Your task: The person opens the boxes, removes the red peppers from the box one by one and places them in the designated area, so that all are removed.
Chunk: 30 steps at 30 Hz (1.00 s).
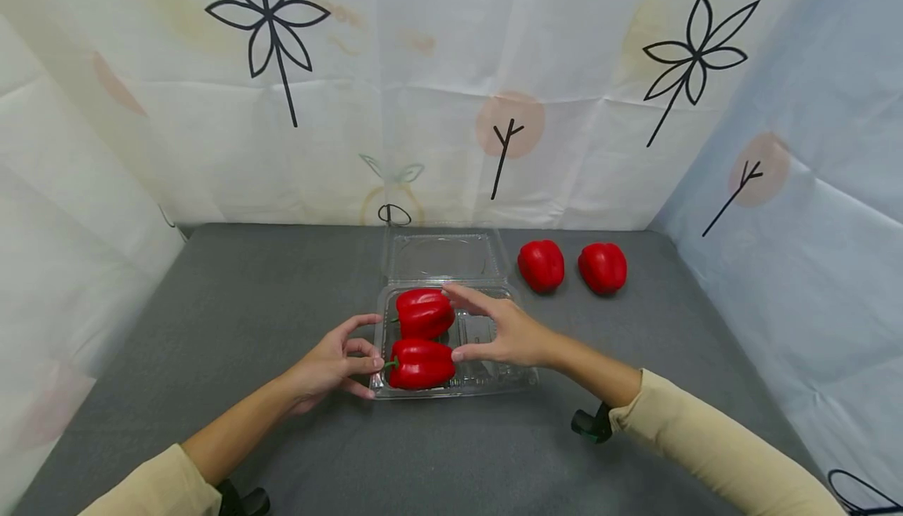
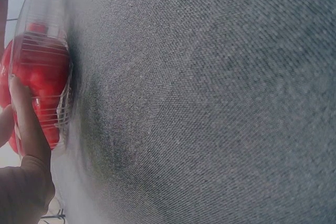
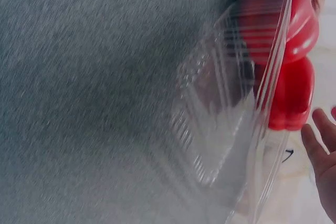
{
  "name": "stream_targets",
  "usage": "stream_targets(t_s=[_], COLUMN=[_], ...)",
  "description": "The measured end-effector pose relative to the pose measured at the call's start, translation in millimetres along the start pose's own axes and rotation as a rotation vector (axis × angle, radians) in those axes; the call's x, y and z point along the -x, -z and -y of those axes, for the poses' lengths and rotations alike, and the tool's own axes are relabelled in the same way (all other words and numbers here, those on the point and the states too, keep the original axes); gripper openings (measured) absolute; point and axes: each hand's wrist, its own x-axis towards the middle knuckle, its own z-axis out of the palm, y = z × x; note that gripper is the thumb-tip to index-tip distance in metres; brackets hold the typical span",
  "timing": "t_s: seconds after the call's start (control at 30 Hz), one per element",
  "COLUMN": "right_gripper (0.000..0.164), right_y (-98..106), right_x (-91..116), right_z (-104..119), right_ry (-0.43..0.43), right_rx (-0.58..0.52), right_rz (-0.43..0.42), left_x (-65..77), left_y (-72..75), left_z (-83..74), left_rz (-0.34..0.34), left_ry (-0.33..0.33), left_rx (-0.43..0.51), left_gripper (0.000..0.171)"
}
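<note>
Two red bell peppers lie inside a clear hinged plastic box (image 1: 494, 383), one at the back (image 1: 426, 312) and one at the front (image 1: 422, 365), both on its left side with stems pointing left. My left hand (image 1: 335, 363) is at the box's left edge, fingers spread along the rim and thumb by the front pepper's stem. In the left wrist view, one fairly straight finger (image 2: 29, 119) lies along the outer wall of the box. Over the box, my right hand (image 1: 515, 333) is spread, its fingertips at the back pepper's right end and its thumb beside the front pepper.
The box's clear lid (image 1: 444, 257) lies folded back toward the rear curtain (image 1: 437, 108). Two more red bell peppers stand on the grey tabletop (image 1: 282, 281) at the back right, one nearer the box (image 1: 541, 266) and one farther right (image 1: 603, 268).
</note>
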Motion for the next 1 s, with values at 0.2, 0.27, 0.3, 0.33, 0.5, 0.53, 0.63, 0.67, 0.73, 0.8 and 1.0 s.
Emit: stream_targets(t_s=[0.2, 0.27, 0.3, 0.33, 0.5, 0.53, 0.63, 0.67, 0.73, 0.8, 1.0], right_gripper=[0.078, 0.077, 0.077, 0.076, 0.074, 0.074, 0.075, 0.076, 0.078, 0.08, 0.082], right_y=[-6.9, -9.1, -10.3, -11.4, -15.1, -15.5, -16.9, -17.5, -18.6, -19.9, -22.6], right_x=[-5.3, -7.1, -8.1, -9.0, -13.9, -14.9, -18.0, -19.2, -21.9, -24.8, -30.5], right_z=[5.3, 5.3, 4.9, 4.5, 6.3, 7.2, 8.9, 9.6, 10.4, 11.3, 10.8], right_ry=[-0.001, -0.007, -0.011, -0.014, -0.047, -0.062, -0.115, -0.129, -0.147, -0.147, -0.126], right_rx=[-0.051, -0.074, -0.081, -0.091, -0.11, -0.109, -0.07, -0.051, -0.021, -0.003, 0.012], right_rz=[0.088, 0.118, 0.131, 0.144, 0.203, 0.219, 0.274, 0.291, 0.319, 0.333, 0.338], left_x=[-0.8, -1.0, -1.0, -1.1, -1.4, -1.5, -1.9, -2.0, -2.0, -2.1, -1.8], left_y=[0.2, 0.0, -0.2, -0.4, -1.1, -1.2, -1.3, -1.3, -1.4, -1.4, -0.8], left_z=[1.5, 1.6, 1.6, 1.5, 1.1, 1.0, 0.8, 0.7, 0.6, 0.4, 0.0], left_rz=[-0.006, -0.008, -0.009, -0.011, -0.02, -0.022, -0.025, -0.027, -0.029, -0.03, -0.032], left_ry=[0.004, 0.005, 0.006, 0.007, 0.02, 0.022, 0.028, 0.031, 0.037, 0.039, 0.028], left_rx=[0.004, 0.003, 0.003, 0.002, -0.002, -0.004, -0.008, -0.01, -0.011, -0.011, -0.011], left_gripper=[0.077, 0.077, 0.077, 0.077, 0.077, 0.077, 0.076, 0.076, 0.076, 0.076, 0.076])
